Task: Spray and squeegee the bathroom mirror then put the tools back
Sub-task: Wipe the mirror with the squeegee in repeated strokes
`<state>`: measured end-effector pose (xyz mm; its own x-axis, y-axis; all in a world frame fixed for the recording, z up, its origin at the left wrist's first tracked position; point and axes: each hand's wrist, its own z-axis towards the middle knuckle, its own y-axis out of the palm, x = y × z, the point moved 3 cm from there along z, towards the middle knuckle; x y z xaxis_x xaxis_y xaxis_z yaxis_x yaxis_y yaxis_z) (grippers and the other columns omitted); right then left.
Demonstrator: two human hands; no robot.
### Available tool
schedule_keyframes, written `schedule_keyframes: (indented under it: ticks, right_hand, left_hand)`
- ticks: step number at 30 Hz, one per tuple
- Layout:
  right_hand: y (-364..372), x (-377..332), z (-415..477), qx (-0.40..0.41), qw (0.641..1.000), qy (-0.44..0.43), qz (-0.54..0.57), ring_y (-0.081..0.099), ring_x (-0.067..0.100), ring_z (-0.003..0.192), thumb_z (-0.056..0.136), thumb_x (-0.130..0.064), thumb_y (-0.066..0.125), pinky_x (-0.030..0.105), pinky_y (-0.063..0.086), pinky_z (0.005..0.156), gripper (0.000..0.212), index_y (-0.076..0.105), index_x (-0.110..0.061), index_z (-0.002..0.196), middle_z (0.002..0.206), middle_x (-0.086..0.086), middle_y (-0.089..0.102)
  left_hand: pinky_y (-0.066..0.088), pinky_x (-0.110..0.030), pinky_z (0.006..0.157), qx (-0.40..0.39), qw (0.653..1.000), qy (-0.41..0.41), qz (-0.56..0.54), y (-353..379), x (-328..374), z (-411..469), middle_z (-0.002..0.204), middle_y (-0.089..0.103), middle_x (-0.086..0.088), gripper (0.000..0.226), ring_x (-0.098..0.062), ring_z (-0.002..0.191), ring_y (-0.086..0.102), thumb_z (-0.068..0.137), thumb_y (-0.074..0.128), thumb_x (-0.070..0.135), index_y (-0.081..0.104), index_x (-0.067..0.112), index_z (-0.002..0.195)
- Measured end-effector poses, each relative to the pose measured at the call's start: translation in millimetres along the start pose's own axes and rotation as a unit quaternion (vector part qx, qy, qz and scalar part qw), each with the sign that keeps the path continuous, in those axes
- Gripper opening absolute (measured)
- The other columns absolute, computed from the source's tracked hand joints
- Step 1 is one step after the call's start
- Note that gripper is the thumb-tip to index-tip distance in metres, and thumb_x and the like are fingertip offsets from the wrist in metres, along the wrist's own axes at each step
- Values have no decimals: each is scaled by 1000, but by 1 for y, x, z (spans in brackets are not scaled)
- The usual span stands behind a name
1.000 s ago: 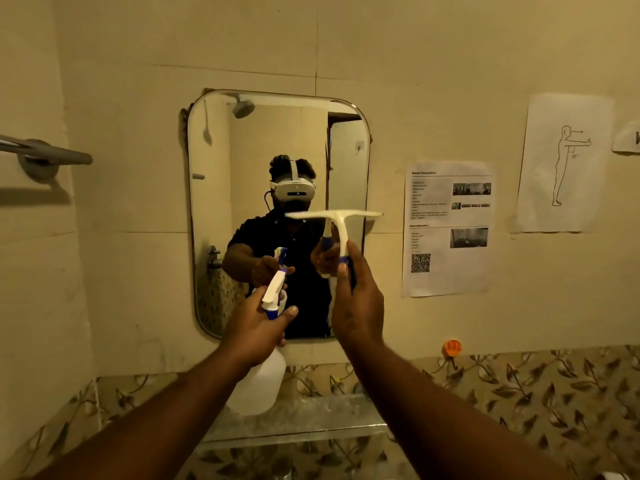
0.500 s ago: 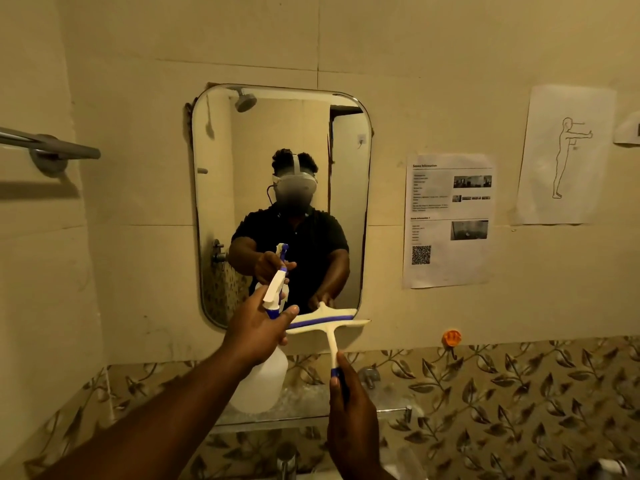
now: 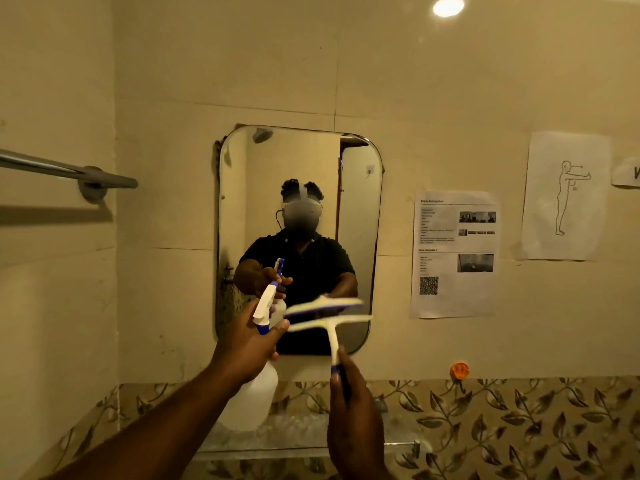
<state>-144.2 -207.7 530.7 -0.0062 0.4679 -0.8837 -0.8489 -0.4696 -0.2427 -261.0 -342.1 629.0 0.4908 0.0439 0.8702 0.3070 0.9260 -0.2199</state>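
Note:
A rounded wall mirror (image 3: 360, 216) hangs ahead and reflects a person in a dark shirt. My left hand (image 3: 247, 351) grips the neck of a translucent spray bottle (image 3: 254, 400) with a white and blue trigger head, held in front of the mirror's lower left. My right hand (image 3: 353, 410) holds the blue handle of a white squeegee (image 3: 332, 323). Its blade lies roughly level near the mirror's bottom edge, blurred, with its reflection just above it.
A glass shelf (image 3: 304, 441) runs under the mirror. A metal towel bar (image 3: 69, 171) juts from the left wall. Paper sheets (image 3: 453, 254) are taped to the right wall, above an orange hook (image 3: 459, 370) and leaf-patterned tiles (image 3: 519, 427).
My right hand pulled the squeegee from the middle of the mirror down to its bottom edge. The view tilted up, so the ceiling light shows. The left hand with the bottle stayed put.

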Motion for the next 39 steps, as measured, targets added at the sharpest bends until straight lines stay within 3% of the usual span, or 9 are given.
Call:
schedule_keyframes:
  ticks: [6, 10, 14, 18, 22, 26, 29, 33, 39]
  right_hand:
    - [-13, -137, 74, 17, 990, -97, 97, 56, -1, 93, 104, -41, 44, 18, 48, 71, 43, 40, -52, 145, 128, -12, 57]
    - [-4, -212, 130, 27, 983, -126, 129, 67, 27, 107, 99, -49, 45, 54, 56, 89, 36, 39, -67, 130, 122, 2, 66]
    - [-9, -269, 144, 24, 971, -143, 188, 69, 25, 102, 105, -34, 46, 51, 58, 91, 39, 45, -43, 143, 123, 4, 66]
    - [-6, -293, 150, 36, 976, -160, 144, 63, 21, 110, 106, -27, 44, 46, 53, 99, 42, 43, -32, 148, 131, 3, 62]
    - [1, -289, 152, 39, 975, -161, 146, 63, 21, 111, 107, -26, 43, 44, 53, 100, 44, 42, -31, 150, 131, 2, 62]
    - [14, -264, 144, 39, 972, -127, 194, 68, 20, 97, 105, -32, 45, 47, 58, 90, 41, 44, -40, 146, 104, -9, 66]
    - [27, -229, 133, 52, 977, -151, 143, 65, 17, 102, 104, -36, 45, 44, 55, 94, 40, 44, -45, 143, 117, -8, 65]
    - [32, -167, 101, 42, 987, -109, 111, 62, 6, 81, 105, -38, 45, 22, 50, 64, 44, 38, -49, 147, 113, -1, 64]
    - [51, -77, 41, 30, 991, -97, 85, 49, 0, 117, 105, -40, 43, 24, 47, 86, 46, 37, -47, 150, 144, -9, 56]
  left_hand:
    - [51, -22, 57, 36, 999, 2, 25, -21, 3, 9, 99, 67, 8, 49, -20, 70, 70, 90, 72, 31, 53, 26, 136]
    - [45, -17, 54, 37, 999, 9, 37, -28, 1, 10, 91, 65, 10, 49, -12, 66, 65, 90, 72, 29, 54, 23, 136]
    - [43, -13, 52, 33, 997, 16, 62, -35, -6, 9, 88, 63, 17, 50, -7, 62, 64, 90, 73, 30, 54, 25, 136]
    - [50, -18, 55, 16, 998, 27, 58, -42, -16, 13, 94, 71, 6, 42, -16, 56, 68, 89, 73, 28, 58, 28, 128]
    - [51, -20, 56, 16, 998, 31, 60, -46, -18, 16, 93, 70, 6, 35, -22, 61, 70, 90, 73, 27, 56, 32, 120]
    - [52, -22, 59, 15, 997, 34, 66, -45, -21, 17, 92, 67, 12, 34, -26, 65, 71, 91, 72, 26, 53, 33, 118]
    - [54, -25, 61, 23, 996, 20, 79, -44, -30, 19, 90, 70, 9, 40, -21, 61, 72, 89, 73, 31, 55, 29, 125]
    - [56, -29, 65, 17, 997, -2, 69, -41, -39, 16, 99, 67, 10, 54, -18, 63, 72, 89, 73, 32, 51, 28, 138]
    - [56, -29, 65, 14, 998, -2, 62, -42, -39, 14, 109, 63, 11, 55, -21, 67, 71, 91, 71, 30, 49, 26, 141]
